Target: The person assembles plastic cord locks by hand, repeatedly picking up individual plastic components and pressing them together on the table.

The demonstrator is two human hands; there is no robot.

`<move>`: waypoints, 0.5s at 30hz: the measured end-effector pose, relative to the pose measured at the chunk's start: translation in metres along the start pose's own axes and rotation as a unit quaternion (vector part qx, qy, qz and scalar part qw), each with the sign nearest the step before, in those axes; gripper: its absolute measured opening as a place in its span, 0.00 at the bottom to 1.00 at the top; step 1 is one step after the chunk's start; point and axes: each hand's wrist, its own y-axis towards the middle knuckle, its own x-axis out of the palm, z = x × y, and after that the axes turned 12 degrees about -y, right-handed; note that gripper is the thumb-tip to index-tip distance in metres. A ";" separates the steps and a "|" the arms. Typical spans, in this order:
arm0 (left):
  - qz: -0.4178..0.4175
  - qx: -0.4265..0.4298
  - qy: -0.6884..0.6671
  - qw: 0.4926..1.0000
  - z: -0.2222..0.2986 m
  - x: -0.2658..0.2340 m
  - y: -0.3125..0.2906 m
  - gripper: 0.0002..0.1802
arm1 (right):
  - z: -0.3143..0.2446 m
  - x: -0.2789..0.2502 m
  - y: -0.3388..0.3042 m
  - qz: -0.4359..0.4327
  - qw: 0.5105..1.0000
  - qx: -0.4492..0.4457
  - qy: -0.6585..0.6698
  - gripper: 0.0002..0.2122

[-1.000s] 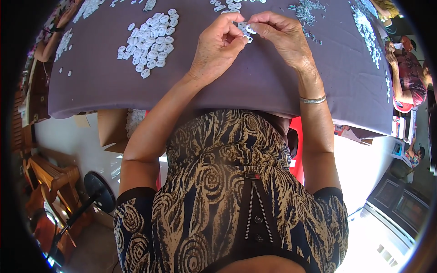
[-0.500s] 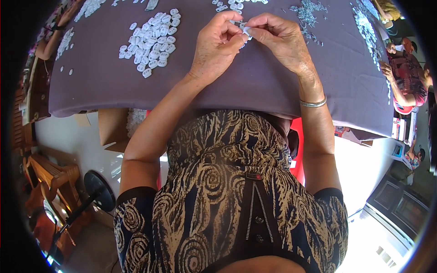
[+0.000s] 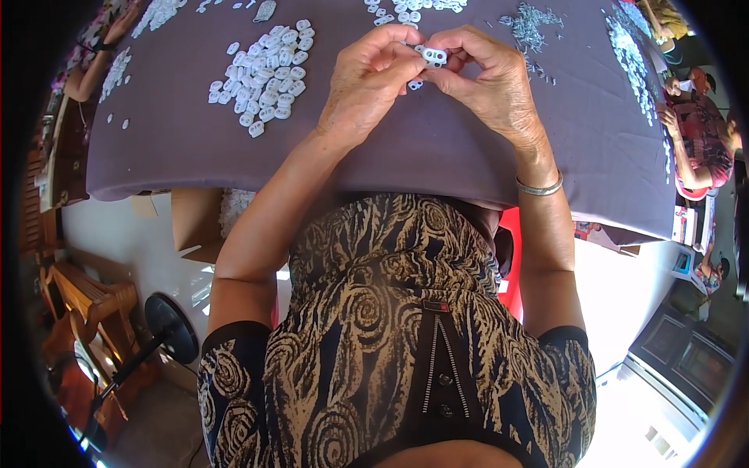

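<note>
A small white plastic cord lock [image 3: 434,57], its two-hole face showing, is pinched between the fingertips of both hands above the table. My left hand [image 3: 357,90] grips it from the left with thumb and bent fingers. From the other side, my right hand [image 3: 493,82] has thumb and fingers closed about it, partly hiding it. Just below the fingers, another small white piece [image 3: 415,85] lies on the cloth. A heap of white oval pieces [image 3: 269,74] spreads to the left of my left hand. Beyond the hands lie more white pieces [image 3: 409,9].
A purple-grey cloth [image 3: 390,160] covers the table. Small metallic parts [image 3: 530,30] are scattered at the far right. White piles [image 3: 630,66] line the right side. Other people's arms [image 3: 87,78] rest at the left edge, and a person [image 3: 698,132] sits at the right.
The cord lock between my fingertips has turned, so its two-hole face now shows. My right fingers have shifted around it. The small piece below shows more clearly.
</note>
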 end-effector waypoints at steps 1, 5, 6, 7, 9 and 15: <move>0.000 0.000 0.000 1.000 0.002 -0.001 0.001 0.13 | 0.000 0.000 0.000 0.007 1.000 -0.014 -0.002 0.14; 0.008 -0.010 0.010 1.000 0.007 -0.004 0.005 0.14 | -0.004 0.002 0.002 0.036 0.997 -0.071 -0.009 0.15; -0.001 -0.006 0.017 1.000 0.007 -0.005 0.005 0.15 | -0.003 0.003 0.002 0.036 0.997 -0.071 -0.009 0.15; -0.001 -0.006 0.017 1.000 0.005 -0.006 0.006 0.15 | -0.001 0.004 0.002 0.039 0.996 -0.075 -0.007 0.14; -0.022 -0.004 0.010 1.000 0.000 -0.008 0.007 0.16 | 0.000 0.007 0.001 0.041 0.996 -0.080 -0.003 0.14; 0.023 0.001 -0.035 0.999 -0.005 -0.001 0.003 0.15 | -0.006 0.010 0.000 0.037 0.995 -0.077 -0.053 0.17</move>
